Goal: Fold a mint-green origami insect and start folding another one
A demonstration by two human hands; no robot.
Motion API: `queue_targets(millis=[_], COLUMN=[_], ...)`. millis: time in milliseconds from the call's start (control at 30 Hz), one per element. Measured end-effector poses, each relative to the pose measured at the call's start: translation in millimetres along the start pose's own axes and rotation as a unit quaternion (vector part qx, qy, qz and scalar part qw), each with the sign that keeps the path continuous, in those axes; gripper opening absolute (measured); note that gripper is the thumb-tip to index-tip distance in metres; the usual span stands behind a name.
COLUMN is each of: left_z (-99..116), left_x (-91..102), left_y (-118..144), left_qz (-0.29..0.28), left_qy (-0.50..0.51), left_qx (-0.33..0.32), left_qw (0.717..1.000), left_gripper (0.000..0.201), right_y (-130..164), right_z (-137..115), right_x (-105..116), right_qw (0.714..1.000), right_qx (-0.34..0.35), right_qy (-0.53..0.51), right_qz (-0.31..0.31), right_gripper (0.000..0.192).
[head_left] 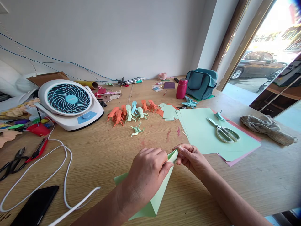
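A light green sheet of paper (162,191), partly folded, is held between my two hands just above the table's near side. My left hand (150,171) is closed over its middle, with the thumb pressed on the paper and much of the sheet hidden beneath. At the narrow upper tip, my right hand (189,158) pinches the paper between thumb and fingers. Beyond them lies a small green folded paper figure (137,128). Behind it stand several folded figures, among them an orange one (117,117) and a blue one (134,107).
Green paper sheets (199,125) lie at right, with scissors (224,131) on top. A white fan (70,103) stands at left, its cable looping near a black phone (35,207). Farther back are a pink flask (182,88), a teal bag (202,83) and small cut papers (167,112).
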State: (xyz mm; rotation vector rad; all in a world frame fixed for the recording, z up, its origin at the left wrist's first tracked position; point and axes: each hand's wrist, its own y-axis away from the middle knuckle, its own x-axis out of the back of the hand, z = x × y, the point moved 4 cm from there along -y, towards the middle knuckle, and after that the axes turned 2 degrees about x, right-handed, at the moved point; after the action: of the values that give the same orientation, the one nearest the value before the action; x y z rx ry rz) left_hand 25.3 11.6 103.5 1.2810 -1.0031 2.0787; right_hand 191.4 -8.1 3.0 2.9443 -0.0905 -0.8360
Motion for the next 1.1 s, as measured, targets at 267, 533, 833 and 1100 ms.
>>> queue_targets(millis=[267, 533, 833, 1100], left_z=[1, 2, -12, -22], left_x=[1.1, 3.6, 13.1, 19.4], left_y=[0, 0, -5, -8], left_qz=[-0.006, -0.001, -0.041, -0.076], left_qy=[-0.003, -0.011, 0.005, 0.020], left_qx=[0.001, -0.002, 0.038, 0.088], left_qw=[1.000, 1.000, 0.998, 0.993], left_gripper=[0.024, 0.024, 0.021, 0.016], right_y=[1, 1, 0, 0], right_z=[2, 1, -5, -7], right_x=[2, 3, 5, 6], right_qw=[1.000, 1.000, 0.998, 0.994], right_qx=[0.009, 0.016, 0.030, 0.028], right_qy=[0.016, 0.010, -0.002, -0.010], right_qz=[-0.005, -0.005, 0.050, 0.102], right_gripper=[0.023, 0.021, 0.027, 0.027])
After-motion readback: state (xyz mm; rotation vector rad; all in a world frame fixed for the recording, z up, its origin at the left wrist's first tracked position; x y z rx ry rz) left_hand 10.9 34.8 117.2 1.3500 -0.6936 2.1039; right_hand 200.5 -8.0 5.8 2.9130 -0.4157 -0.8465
